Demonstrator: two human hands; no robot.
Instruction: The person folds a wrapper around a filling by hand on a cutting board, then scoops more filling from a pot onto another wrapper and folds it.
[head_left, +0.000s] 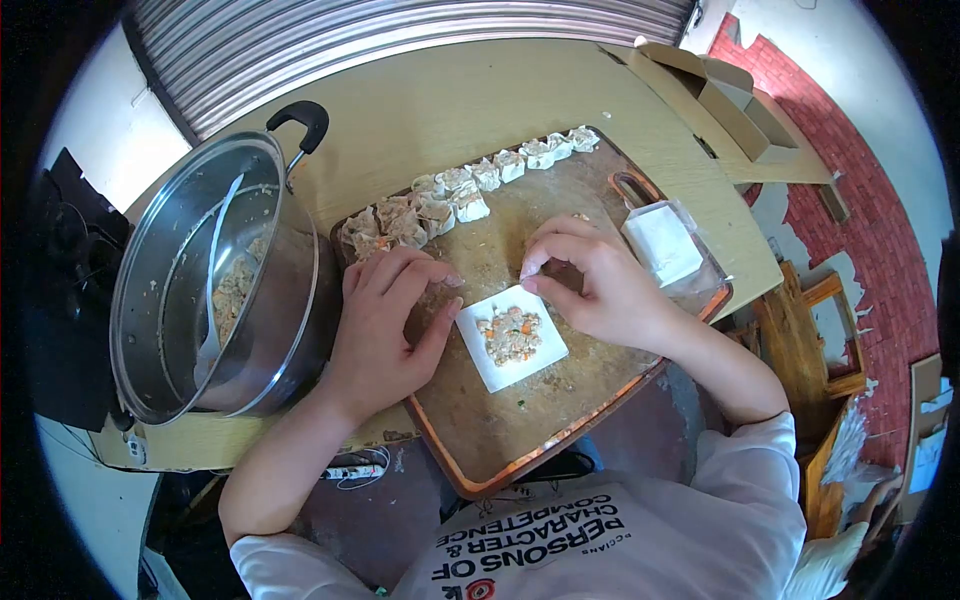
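Note:
A square white dumpling wrapper (494, 372) lies flat on the cutting board (470, 425), with a mound of minced filling (512, 336) flecked with orange in its middle. My right hand (590, 275) pinches at the wrapper's far corner with thumb and index finger. At the near-left corner, my left hand (385, 325) hovers with thumb and fingers apart, the thumb tip close to the wrapper. Several shaped dumplings (486, 174) form a row along the board's far edge. To the right sits a stack of wrappers (662, 243), beside the board's handle.
A large steel pot (300, 330) tilts at the left, holding filling and a white spoon (213, 270). Farther right on the table (420, 95) is an open cardboard box (745, 110). A power strip (352, 472) lies below the table edge.

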